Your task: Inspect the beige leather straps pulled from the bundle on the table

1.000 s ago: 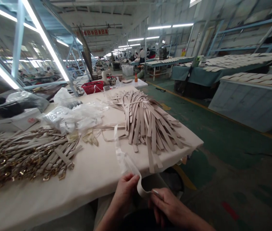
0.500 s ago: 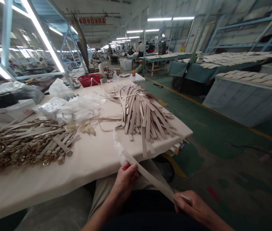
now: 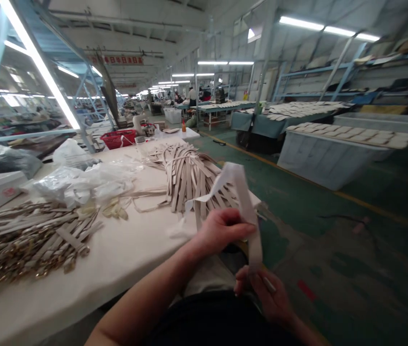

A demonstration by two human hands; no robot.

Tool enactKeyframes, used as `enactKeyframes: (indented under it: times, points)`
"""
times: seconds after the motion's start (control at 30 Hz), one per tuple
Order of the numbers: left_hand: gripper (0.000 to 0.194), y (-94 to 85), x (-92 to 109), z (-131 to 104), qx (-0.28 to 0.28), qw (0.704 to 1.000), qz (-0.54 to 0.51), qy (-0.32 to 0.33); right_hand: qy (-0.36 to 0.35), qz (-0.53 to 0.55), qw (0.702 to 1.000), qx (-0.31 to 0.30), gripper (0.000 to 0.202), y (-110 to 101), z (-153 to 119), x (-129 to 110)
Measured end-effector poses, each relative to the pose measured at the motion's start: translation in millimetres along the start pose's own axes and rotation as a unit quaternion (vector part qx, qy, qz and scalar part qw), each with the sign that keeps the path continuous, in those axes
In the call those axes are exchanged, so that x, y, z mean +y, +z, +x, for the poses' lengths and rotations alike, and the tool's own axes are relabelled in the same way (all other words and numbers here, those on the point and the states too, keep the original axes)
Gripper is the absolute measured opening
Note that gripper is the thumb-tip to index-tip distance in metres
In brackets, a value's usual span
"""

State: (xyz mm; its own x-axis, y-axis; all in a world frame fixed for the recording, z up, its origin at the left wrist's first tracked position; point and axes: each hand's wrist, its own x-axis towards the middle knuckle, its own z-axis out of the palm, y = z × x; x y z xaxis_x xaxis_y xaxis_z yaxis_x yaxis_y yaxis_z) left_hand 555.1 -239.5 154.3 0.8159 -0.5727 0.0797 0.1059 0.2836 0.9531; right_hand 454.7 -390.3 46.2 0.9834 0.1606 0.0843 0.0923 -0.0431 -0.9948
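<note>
A pale beige strap [image 3: 255,250] runs between my hands above my lap, blurred by motion. My left hand [image 3: 222,231] is closed on its upper part, the thumb across it. My right hand [image 3: 266,290], lower and to the right, pinches its lower end. A small pale, slim object [image 3: 269,284] sticks out of the right fist; its kind is unclear. A thin white tape [image 3: 222,181] arches over my left hand and trails down toward the table. Behind it, a tied bundle of beige straps [image 3: 185,178] lies on the cloth-covered table [image 3: 117,250].
At the left lies a heap of straps with metal buckles [image 3: 27,240], near crumpled plastic bags [image 3: 84,180] and a white box [image 3: 0,190]. A red basket [image 3: 119,138] stands farther back. Across the green floor is a grey bin [image 3: 325,156] topped with pale pieces.
My left hand has moved up and right, closer to my right hand. The strap has swung from slanting to nearly upright, and the white tape now loops high. The view has turned right.
</note>
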Motion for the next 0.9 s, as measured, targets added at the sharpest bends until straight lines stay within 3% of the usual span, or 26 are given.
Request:
enactKeyframes:
  times: [0.1,0.2,0.33,0.43,0.53,0.7,0.8,0.9]
  points:
    - [0.031,38.6,-16,46,-0.156,0.984,0.001,-0.08,0.006,0.006,0.992,0.124,0.049,-18,-31,-8]
    - [0.031,67.6,-72,73,-0.187,0.959,-0.07,-0.203,0.04,-0.02,0.98,0.194,0.051,-30,-65,-7]
    - [0.022,82.6,-156,65,-0.175,0.898,-0.147,-0.377,0.142,-0.082,0.96,0.229,0.062,-38,-103,-1]
    - [0.018,76.8,-191,40,-0.157,0.869,-0.175,-0.436,0.191,-0.128,0.949,0.217,0.066,-42,-115,1]
    - [0.011,55.5,-202,22,-0.085,0.859,-0.213,-0.459,0.205,-0.138,0.951,0.185,0.063,-46,-110,8]
    - [0.019,11.3,-197,13,0.056,0.866,-0.266,-0.419,0.237,-0.139,0.956,0.104,0.06,-54,-91,24]
    - [0.016,0.4,-192,5,0.092,0.863,-0.285,-0.407,0.241,-0.172,0.954,0.056,0.059,-60,-85,23]
    - [0.011,1.4,-189,-4,0.093,0.856,-0.3,-0.411,0.239,-0.201,0.95,0.028,0.056,-61,-77,18]
